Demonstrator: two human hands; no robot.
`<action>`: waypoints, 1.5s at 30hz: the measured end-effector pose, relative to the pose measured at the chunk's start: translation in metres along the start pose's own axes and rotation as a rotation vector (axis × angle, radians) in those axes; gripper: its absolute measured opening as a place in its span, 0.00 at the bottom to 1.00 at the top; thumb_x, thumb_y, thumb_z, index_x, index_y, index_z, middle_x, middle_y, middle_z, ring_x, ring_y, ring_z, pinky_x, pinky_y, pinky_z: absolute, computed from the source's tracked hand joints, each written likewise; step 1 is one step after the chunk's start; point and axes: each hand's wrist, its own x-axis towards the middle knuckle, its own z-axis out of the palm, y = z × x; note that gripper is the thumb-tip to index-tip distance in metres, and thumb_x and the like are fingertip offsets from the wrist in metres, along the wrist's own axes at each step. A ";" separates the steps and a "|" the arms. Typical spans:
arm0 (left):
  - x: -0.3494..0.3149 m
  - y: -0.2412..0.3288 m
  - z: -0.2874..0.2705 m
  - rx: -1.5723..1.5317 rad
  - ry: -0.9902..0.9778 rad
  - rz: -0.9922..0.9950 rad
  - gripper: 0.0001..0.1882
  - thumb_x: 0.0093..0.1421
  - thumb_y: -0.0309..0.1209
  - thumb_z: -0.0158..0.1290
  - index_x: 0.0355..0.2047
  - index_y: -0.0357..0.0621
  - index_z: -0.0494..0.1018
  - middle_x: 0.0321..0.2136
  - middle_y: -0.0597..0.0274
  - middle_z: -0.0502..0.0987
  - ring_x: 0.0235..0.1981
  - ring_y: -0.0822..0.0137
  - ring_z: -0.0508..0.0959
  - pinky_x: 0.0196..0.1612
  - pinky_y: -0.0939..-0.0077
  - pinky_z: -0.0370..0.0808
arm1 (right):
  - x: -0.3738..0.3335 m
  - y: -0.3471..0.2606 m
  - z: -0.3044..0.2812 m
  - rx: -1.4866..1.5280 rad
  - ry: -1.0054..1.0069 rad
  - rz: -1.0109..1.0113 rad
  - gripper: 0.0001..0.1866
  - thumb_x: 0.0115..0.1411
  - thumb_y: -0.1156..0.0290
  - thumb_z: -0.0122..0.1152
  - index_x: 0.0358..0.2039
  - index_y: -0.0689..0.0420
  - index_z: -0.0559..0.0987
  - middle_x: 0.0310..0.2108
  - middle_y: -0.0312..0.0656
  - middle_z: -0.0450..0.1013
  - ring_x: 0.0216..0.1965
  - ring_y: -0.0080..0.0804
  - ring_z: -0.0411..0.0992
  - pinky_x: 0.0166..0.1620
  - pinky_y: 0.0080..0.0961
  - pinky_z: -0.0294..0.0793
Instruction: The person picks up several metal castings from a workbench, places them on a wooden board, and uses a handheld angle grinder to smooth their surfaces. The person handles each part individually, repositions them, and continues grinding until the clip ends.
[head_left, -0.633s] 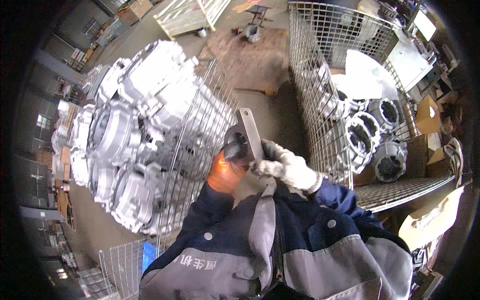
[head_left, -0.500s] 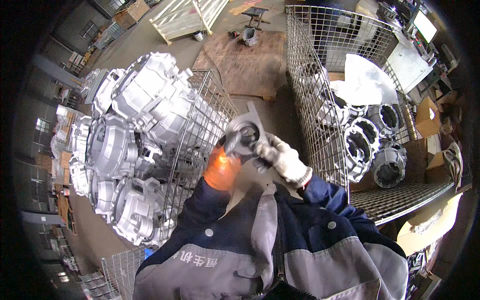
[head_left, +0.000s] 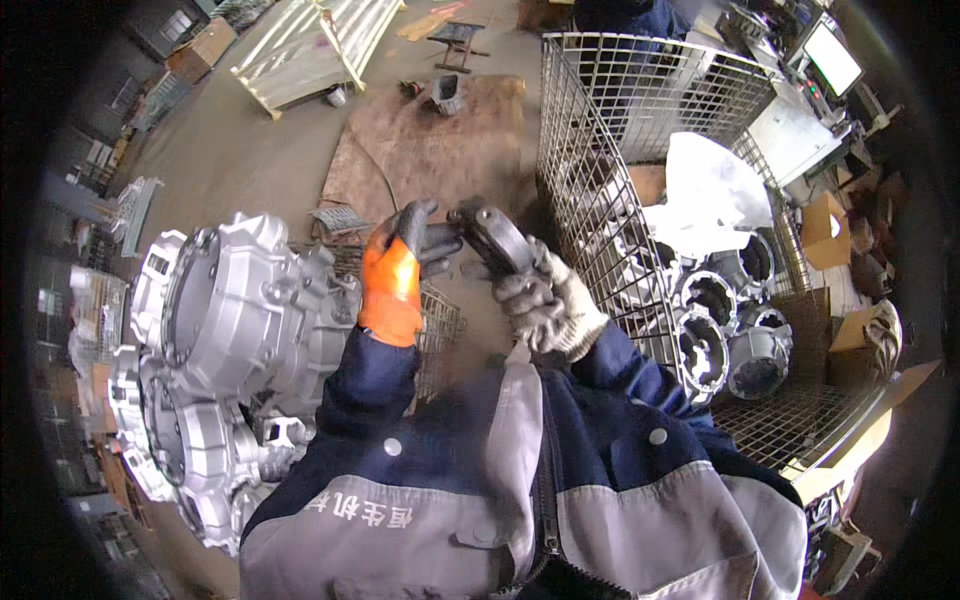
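Observation:
My right hand (head_left: 552, 308), in a whitish knit glove with grey fingers, grips a dark grey metal casting (head_left: 497, 240). The casting is turned nearly edge-on, and its far end points up and left. Just left of it is my left hand (head_left: 397, 270), in an orange glove with black fingers. Its fingers are spread toward the casting, with a small gap between them. To the left, large silver metal housings (head_left: 240, 305) are piled up. Ring-shaped grey housings (head_left: 708, 300) lie in the wire cage (head_left: 600, 150) on the right.
A brown board (head_left: 430, 140) lies on the floor ahead, with a grey bucket (head_left: 446, 95) on it. Beyond it are a small stool (head_left: 457, 45) and a pale slatted crate (head_left: 315, 55). White sheeting (head_left: 715, 185) covers part of the right cage. Cardboard boxes (head_left: 825, 230) stand farther right.
My left hand has come off the casting and moved left, fingers spread. My right hand has turned the casting from showing its round opening to nearly edge-on. The view has shifted.

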 end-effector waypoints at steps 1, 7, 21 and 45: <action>0.014 0.005 0.002 -0.006 -0.048 -0.001 0.28 0.65 0.54 0.47 0.56 0.49 0.70 0.42 0.52 0.81 0.41 0.61 0.81 0.39 0.72 0.74 | 0.010 -0.013 0.002 -0.007 -0.060 -0.036 0.36 0.64 0.53 0.58 0.56 0.75 0.65 0.26 0.38 0.67 0.20 0.15 0.62 0.16 0.09 0.61; 0.114 0.022 0.024 -0.262 -0.285 -0.091 0.23 0.63 0.41 0.54 0.55 0.46 0.71 0.39 0.54 0.82 0.37 0.57 0.83 0.38 0.68 0.79 | 0.046 -0.126 0.006 -0.090 -0.012 -0.005 0.24 0.65 0.55 0.57 0.52 0.61 0.72 0.29 0.42 0.69 0.19 0.15 0.61 0.17 0.09 0.61; 0.271 0.040 0.064 -0.363 -0.277 -0.101 0.18 0.61 0.26 0.51 0.52 0.35 0.71 0.43 0.56 0.79 0.44 0.64 0.79 0.49 0.70 0.76 | 0.129 -0.298 0.068 -1.823 0.634 -0.148 0.33 0.63 0.59 0.60 0.64 0.60 0.63 0.49 0.48 0.75 0.39 0.29 0.76 0.38 0.26 0.79; 0.536 0.084 -0.024 -0.772 0.047 -0.418 0.09 0.58 0.35 0.57 0.37 0.48 0.79 0.35 0.67 0.83 0.37 0.69 0.82 0.40 0.74 0.80 | 0.254 -0.540 0.157 -0.253 -0.203 -0.896 0.29 0.61 0.63 0.61 0.60 0.57 0.64 0.57 0.48 0.67 0.56 0.50 0.68 0.62 0.51 0.69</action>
